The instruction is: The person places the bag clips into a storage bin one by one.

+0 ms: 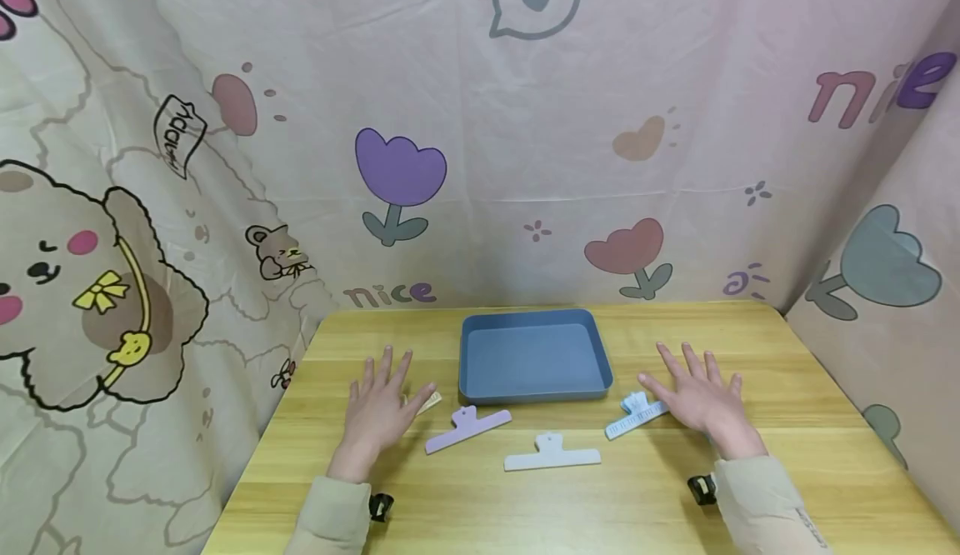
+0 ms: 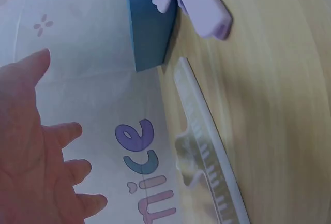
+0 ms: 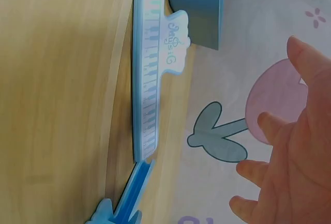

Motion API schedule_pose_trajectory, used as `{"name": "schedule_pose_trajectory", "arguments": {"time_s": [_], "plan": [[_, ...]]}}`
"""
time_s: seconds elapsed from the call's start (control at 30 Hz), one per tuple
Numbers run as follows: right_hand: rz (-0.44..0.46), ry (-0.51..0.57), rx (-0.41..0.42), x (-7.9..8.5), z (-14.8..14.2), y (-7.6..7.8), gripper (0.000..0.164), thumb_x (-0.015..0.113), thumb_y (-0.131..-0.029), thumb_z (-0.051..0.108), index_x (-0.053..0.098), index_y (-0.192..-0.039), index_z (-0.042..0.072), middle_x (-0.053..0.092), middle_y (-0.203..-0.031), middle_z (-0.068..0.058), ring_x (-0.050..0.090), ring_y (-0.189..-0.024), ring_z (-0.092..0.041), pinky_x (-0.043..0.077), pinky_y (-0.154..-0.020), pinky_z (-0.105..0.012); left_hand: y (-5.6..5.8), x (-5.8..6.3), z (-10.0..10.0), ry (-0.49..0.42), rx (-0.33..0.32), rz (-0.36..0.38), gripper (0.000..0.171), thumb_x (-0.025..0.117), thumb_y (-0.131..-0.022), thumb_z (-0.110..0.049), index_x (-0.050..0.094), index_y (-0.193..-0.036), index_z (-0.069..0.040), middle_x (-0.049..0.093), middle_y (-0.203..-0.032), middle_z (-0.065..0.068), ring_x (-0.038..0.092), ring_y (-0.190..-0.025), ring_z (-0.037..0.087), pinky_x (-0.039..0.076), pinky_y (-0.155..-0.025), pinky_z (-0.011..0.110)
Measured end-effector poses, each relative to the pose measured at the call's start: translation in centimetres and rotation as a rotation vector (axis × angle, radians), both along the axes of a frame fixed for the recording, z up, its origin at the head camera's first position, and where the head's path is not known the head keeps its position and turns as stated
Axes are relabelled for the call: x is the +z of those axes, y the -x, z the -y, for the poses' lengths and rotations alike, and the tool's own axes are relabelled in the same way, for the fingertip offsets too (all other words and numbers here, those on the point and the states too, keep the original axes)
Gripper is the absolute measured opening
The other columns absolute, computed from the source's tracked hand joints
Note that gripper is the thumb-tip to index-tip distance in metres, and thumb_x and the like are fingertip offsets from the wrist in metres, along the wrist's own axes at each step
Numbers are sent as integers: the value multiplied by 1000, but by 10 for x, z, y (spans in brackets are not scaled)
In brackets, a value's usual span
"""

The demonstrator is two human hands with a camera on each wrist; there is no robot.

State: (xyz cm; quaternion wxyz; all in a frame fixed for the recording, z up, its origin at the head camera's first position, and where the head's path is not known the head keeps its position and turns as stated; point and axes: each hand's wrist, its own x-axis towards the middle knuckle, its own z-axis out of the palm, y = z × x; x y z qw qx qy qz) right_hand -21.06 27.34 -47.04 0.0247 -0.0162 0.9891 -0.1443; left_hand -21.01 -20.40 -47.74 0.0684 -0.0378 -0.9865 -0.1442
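My left hand [image 1: 378, 413] is held palm down over the left of the table with its fingers spread, holding nothing. Below it lies a cream clip with a printed keyboard pattern [image 2: 199, 136], mostly hidden by the hand in the head view. A purple clip [image 1: 468, 430] lies just right of that hand, and a white clip [image 1: 552, 457] farther toward the middle. My right hand [image 1: 705, 401], likewise spread and holding nothing, hovers over a light blue clip with piano keys [image 3: 150, 74]. A plainer blue clip [image 3: 132, 190] touches or nearly meets its end, largely covered by the hand in the head view.
A shallow blue tray [image 1: 536, 363] stands at the table's back middle, behind the clips. The wooden table [image 1: 555, 513] ends at a printed cloth backdrop [image 1: 517, 247], which also hangs along both sides. Each wrist wears a small black camera mount [image 1: 702, 489].
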Motion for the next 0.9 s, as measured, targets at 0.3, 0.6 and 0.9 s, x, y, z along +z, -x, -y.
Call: {"name": "schedule_pose_trajectory", "arguments": {"time_s": [0.3,0.6,0.9], "plan": [[-1,24,46,4,8,-4,84,28,-80,74,3,-147,28,1,-147,-25,-3,-127,-52,-10,-86,-72,-2,8,-8,-98,-49,-50,74,46,-87,-56,21,-145,-17,9,-149,13,10,-132,42,12,-100,61],[-78,120,161,7,25,-10,88,46,-78,68,11,-147,25,15,-144,-28,14,-126,-51,10,-90,-72,3,8,-24,-229,-96,-52,71,58,-85,-45,29,-142,-14,19,-148,11,26,-129,36,27,-98,55],[-79,327,290,1,39,-14,84,55,-81,55,12,-147,24,20,-143,-25,30,-120,-50,30,-86,-66,17,0,-39,-364,-150,-16,69,60,-85,-41,31,-142,-15,28,-145,11,29,-128,32,26,-100,51]]}}
